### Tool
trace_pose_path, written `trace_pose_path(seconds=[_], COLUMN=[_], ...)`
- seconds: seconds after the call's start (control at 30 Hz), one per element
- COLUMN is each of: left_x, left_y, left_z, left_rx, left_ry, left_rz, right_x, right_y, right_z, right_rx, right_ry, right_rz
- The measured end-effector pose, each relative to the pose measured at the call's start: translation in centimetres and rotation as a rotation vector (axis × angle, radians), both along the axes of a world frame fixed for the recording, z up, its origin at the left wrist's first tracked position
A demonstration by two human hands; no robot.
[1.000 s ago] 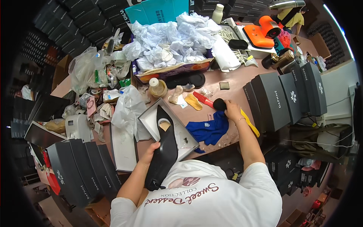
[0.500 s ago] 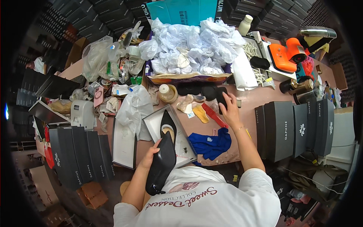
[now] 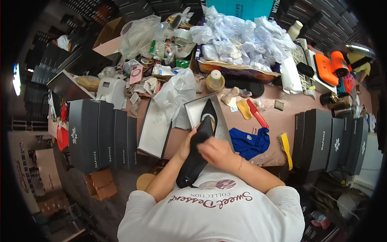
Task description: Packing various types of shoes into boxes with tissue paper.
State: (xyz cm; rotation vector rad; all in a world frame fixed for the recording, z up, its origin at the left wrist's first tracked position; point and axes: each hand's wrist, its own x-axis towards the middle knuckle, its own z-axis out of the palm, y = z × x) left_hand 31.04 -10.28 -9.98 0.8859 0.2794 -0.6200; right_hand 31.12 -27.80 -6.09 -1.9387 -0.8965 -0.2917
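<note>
Black shoe [image 3: 191, 167], both hands.
Left hand [image 3: 186, 146] grips it; right hand [image 3: 221, 155] blurred over it, grip unclear. From shoe: box [image 3: 194, 114] at one, blue cloth [image 3: 250, 143] near three.

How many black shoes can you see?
2. One black shoe is held in the left hand. The other black shoe is in the open box, partly hidden behind the first. More could be hidden inside the dark boxes.

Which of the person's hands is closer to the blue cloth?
Right. The right hand, over the held black shoe, is left of the blue cloth; the left hand, gripping that shoe, is farther left.
</note>
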Motion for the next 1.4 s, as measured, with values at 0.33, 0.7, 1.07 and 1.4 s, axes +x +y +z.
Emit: trace_pose_path(seconds=[0.33,0.7,1.07,1.4], left_x=[-0.3,1.4,-1.3,-1.9], left_y=[1.6,5.3,6.9,6.2], left_z=[5.3,1.6,-0.7,0.8], left_rx=[-0.014,-0.476,-0.266,-0.26], left_ry=[-0.163,0.205,0.111,0.148], left_rz=[-0.233,0.193,0.277,0.368], right_x=[2.5,-3.8,-2.3,-4.8], right_y=[3.3,9.2,9.5,8.6], right_z=[0.0,3.5,0.1,0.2], right_rx=[-0.001,-0.176,-0.027,-0.078], right_ry=[0.02,0.133,0.148,0.137], right_rz=[-0.477,-0.138,-0.078,0.124])
